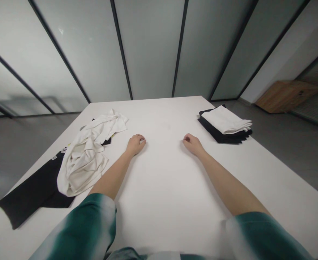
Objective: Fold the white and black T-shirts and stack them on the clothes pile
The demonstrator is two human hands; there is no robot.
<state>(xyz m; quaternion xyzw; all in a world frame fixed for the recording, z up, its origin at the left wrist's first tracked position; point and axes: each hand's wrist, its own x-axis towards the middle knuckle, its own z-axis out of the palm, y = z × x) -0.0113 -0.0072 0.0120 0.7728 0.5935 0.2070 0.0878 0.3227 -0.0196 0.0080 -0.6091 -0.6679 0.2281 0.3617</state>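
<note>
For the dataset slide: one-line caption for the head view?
Left hand and right hand rest apart on a white table between crumpled white cloth and a folded black-and-white stack.

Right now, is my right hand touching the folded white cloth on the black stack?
No, your right hand rests on the table, apart from the folded white cloth on the black stack.

On the desk (pixel 170 180), a crumpled shirt (pixel 83 155) lies on a spread garment (pixel 31 191) at left; a folded stack of clothes (pixel 224 124) sits far right, with a wooden box (pixel 286 95) on the floor (pixel 297 144) beyond.
</note>
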